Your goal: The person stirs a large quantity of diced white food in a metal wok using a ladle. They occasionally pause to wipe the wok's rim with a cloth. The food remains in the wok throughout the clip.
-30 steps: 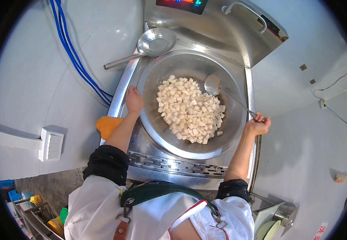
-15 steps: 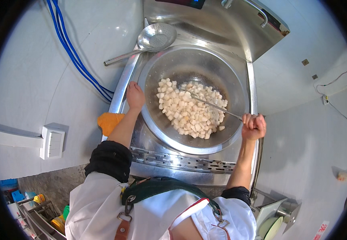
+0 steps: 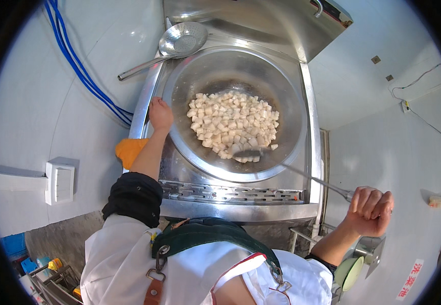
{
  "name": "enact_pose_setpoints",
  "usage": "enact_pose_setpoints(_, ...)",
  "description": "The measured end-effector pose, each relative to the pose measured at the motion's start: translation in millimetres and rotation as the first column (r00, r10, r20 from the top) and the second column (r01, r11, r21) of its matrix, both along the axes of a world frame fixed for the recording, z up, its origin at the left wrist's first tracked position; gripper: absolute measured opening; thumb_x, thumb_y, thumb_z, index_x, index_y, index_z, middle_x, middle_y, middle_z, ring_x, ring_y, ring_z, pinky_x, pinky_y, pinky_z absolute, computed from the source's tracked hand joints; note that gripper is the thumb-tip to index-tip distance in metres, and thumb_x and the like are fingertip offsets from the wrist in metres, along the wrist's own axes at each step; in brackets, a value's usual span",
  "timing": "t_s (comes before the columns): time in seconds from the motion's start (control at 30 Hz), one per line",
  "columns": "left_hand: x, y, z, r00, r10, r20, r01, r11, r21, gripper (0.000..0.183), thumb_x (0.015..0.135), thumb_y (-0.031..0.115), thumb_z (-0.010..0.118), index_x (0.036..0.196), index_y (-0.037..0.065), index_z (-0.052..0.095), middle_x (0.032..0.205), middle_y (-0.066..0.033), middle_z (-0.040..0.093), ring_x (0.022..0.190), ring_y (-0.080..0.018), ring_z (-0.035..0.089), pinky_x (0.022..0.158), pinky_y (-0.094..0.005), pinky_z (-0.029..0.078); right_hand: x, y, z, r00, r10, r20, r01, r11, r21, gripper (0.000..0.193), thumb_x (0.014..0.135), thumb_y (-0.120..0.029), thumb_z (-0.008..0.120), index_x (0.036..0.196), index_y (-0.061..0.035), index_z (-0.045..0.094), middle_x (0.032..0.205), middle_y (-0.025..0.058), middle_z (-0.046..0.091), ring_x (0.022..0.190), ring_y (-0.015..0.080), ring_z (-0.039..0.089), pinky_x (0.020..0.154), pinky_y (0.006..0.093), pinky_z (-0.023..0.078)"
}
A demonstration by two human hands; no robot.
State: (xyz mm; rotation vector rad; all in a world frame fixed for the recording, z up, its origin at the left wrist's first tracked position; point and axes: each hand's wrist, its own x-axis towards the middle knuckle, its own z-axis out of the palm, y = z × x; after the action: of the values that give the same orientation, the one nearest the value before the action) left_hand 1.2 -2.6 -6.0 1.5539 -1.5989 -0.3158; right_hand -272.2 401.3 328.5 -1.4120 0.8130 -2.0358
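A wide steel wok (image 3: 281, 91) in front of me holds a heap of pale, whitish cubes (image 3: 233, 117). My right hand (image 3: 367, 211), out past the stove's right edge, is closed around the end of a long-handled wok spatula (image 3: 314, 178). The spatula's blurred head rests low in the wok, against the near edge of the cubes. Beside the wok's left rim, my left hand (image 3: 160, 114) is curled at the stove's side edge; its fingertips are hidden, so I cannot make out what they grip.
A perforated strainer (image 3: 184, 39) lies at the back left corner of the steel stove (image 3: 241, 211), its handle jutting left. An orange cloth (image 3: 129, 151) hangs on the left edge. Blue hoses (image 3: 80, 71) run down the left wall. A tap (image 3: 318, 7) sits at the back.
My right hand has pulled right and toward me, drawing the spatula head from the middle of the cubes to their near edge. The left hand stays by the rim; the view has shifted slightly.
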Motion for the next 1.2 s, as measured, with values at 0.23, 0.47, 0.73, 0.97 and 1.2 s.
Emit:
enact_pose_setpoints(0.23,2,-3,-4,1.000,0.002,0.009,-0.003,0.999,0.042,0.020,0.093,0.015,0.044,0.101,0.001,0.056,0.097,-0.0229,0.060,0.093,-0.0415,0.057,0.082,-0.0481,0.046,47,-30,-101,0.974,-0.127,-0.189,0.145,0.986,0.085,0.032,0.087,-0.005,0.050,0.059,-0.0072,0.034,0.050,0.0056,0.041,0.041,0.0190,0.037,0.039,0.0332,0.034)
enact_pose_setpoints(0.47,3,-3,-6,1.000,-0.008,-0.014,0.007,0.999,-0.031,0.019,0.092,0.015,0.045,0.099,0.001,0.055,0.095,-0.0232,0.060,0.091,-0.0419,0.058,0.081,-0.0490,0.046,59,-91,-216,0.798,-0.131,-0.588,0.105,0.991,-0.077,0.020,0.072,0.009,0.052,0.060,-0.0013,0.040,0.058,0.0137,0.046,0.050,0.0292,0.047,0.050,0.0384,0.043)
enact_pose_setpoints(0.73,2,0,1,1.000,-0.017,0.006,0.017,1.000,0.005,0.018,0.092,0.015,0.046,0.099,0.001,0.055,0.095,-0.0228,0.060,0.092,-0.0419,0.057,0.081,-0.0488,0.046,42,-117,-243,0.554,-0.046,-0.831,0.061,0.998,-0.015,0.021,0.063,0.010,0.059,0.058,-0.0027,0.043,0.058,0.0127,0.042,0.057,0.0321,0.048,0.056,0.0385,0.041)
enact_pose_setpoints(0.97,3,-2,-4,0.999,-0.012,0.032,0.013,1.000,-0.021,0.018,0.092,0.015,0.046,0.099,0.001,0.055,0.096,-0.0222,0.060,0.094,-0.0408,0.057,0.082,-0.0476,0.046,43,-54,-171,0.672,-0.510,-0.537,0.593,0.805,-0.022,0.027,0.075,0.009,0.051,0.057,-0.0022,0.034,0.054,0.0073,0.040,0.047,0.0175,0.036,0.047,0.0321,0.031)
enact_pose_setpoints(1.2,1,-1,-5,1.000,-0.001,0.025,0.001,1.000,-0.019,0.017,0.093,0.014,0.045,0.098,0.001,0.054,0.095,-0.0225,0.059,0.092,-0.0410,0.056,0.081,-0.0483,0.045,3,-18,-75,0.929,-0.358,0.088,0.359,0.933,0.013,0.036,0.091,-0.010,0.044,0.058,-0.0099,0.031,0.047,0.0021,0.030,0.042,0.0119,0.024,0.044,0.0298,0.025)
